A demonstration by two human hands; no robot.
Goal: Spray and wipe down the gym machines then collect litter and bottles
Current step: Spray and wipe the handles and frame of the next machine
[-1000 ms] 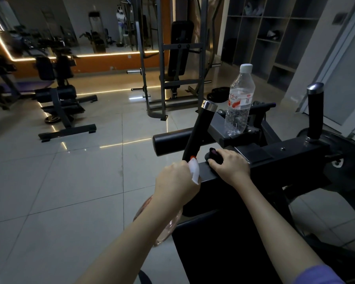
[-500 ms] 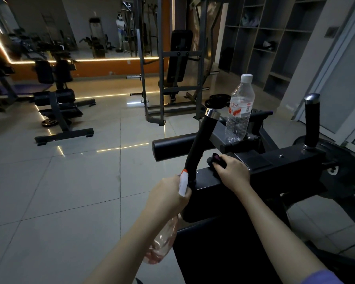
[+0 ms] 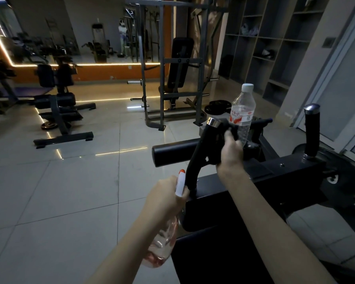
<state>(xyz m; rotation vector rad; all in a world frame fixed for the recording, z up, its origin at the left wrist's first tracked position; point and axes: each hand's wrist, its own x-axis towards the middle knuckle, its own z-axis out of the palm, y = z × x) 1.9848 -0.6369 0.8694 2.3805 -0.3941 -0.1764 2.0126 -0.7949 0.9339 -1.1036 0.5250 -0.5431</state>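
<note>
A black gym machine (image 3: 291, 173) fills the lower right. My right hand (image 3: 231, 154) grips a dark cloth (image 3: 228, 128) pressed against the upper part of the machine's slanted left handle (image 3: 199, 152). My left hand (image 3: 162, 199) holds a clear spray bottle (image 3: 164, 240) with pink liquid, its white and orange nozzle (image 3: 180, 182) pointing up beside the handle's base. A clear plastic water bottle (image 3: 243, 113) with a red label stands upright on the machine just behind the cloth.
A second upright handle (image 3: 311, 130) rises at the machine's right. A padded roller (image 3: 174, 152) sticks out left. Other black machines (image 3: 57, 103) and a grey rack with bench (image 3: 172, 78) stand across the tiled floor (image 3: 59, 191). Shelving (image 3: 275, 48) lines the right wall.
My right hand with the cloth has moved from the machine's flat frame up onto the slanted handle. My left hand lowered and tilted the spray bottle slightly.
</note>
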